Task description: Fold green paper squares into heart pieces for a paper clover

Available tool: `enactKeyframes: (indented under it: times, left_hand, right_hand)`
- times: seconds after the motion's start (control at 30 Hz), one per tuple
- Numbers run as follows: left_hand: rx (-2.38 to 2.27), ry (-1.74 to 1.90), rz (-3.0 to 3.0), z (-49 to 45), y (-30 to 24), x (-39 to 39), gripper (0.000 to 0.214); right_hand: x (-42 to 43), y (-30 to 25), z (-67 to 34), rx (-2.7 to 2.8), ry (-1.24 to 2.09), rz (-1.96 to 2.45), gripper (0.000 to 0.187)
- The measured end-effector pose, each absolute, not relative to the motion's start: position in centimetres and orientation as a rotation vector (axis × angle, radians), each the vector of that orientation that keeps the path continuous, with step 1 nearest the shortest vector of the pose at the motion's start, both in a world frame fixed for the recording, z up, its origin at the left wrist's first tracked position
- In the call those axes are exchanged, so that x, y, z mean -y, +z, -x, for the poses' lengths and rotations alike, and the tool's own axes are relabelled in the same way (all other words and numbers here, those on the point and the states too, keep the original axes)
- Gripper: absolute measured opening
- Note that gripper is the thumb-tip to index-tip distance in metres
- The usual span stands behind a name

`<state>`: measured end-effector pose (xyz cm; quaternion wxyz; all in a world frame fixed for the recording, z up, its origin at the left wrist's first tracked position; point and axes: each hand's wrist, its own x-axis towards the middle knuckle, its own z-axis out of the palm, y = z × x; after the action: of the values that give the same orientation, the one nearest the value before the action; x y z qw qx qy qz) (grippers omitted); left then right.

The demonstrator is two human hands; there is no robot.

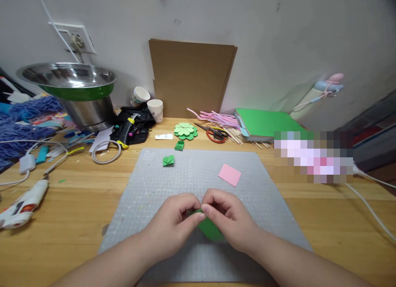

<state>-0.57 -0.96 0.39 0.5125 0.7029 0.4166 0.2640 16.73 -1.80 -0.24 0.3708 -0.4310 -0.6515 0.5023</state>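
Note:
My left hand (175, 223) and my right hand (230, 221) meet over the near middle of a grey cutting mat (198, 179). Both pinch a folded green paper piece (210, 230), which shows below and between my fingers. The fingers of both hands are curled tight on it, and most of the paper is hidden by them. A folded green heart (168, 160) lies on the mat's far left. A pink paper square (229, 174) lies on the mat to the right of centre.
Beyond the mat lie a small green folded piece (179, 145), a green paper flower (185, 131), red-handled scissors (215, 133), pink strips and sticks (221, 119) and a green paper stack (267, 124). A glue gun (23, 204), cables and a steel bowl (68, 78) are on the left.

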Motion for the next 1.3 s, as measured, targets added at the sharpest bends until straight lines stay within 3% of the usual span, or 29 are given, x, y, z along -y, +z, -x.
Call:
enactKeyframes:
  times: [0.17, 0.57, 0.83, 0.97, 1.07, 1.2, 1.3]
  left_hand:
    - [-1.048, 0.724, -1.737, 0.4, 0.2, 1.0, 0.027]
    - [-0.990, 1.162, -1.400, 0.7, 0.3, 1.3, 0.018]
    - [-1.134, 1.529, -1.023, 3.1, 0.9, -0.7, 0.013]
    - [-1.088, 1.170, -1.047, 2.2, 0.6, -0.9, 0.023]
    - [-1.047, 0.940, -1.111, 0.8, 0.1, -0.1, 0.027]
    - [-1.122, 0.817, -1.349, 0.2, -0.4, 0.8, 0.026]
    - [-1.232, 0.835, -1.542, 0.5, -0.3, 0.9, 0.025]
  right_hand:
    - [1.8, -0.6, -16.3, 1.625, 1.336, 1.108, 0.012]
    - [1.4, -0.4, -16.4, 1.594, 1.210, 1.169, 0.010]
    - [0.3, -0.8, -17.2, 1.311, 1.351, 1.205, 0.010]
    - [0.4, -0.7, -17.0, 1.178, 1.479, 1.061, 0.013]
    - [0.9, -0.9, -16.5, 1.202, 1.660, 0.951, 0.026]
    - [1.3, -1.3, -15.9, 1.151, 1.948, 1.010, 0.038]
    - [1.1, -1.2, -16.0, 1.116, 1.979, 1.072, 0.041]
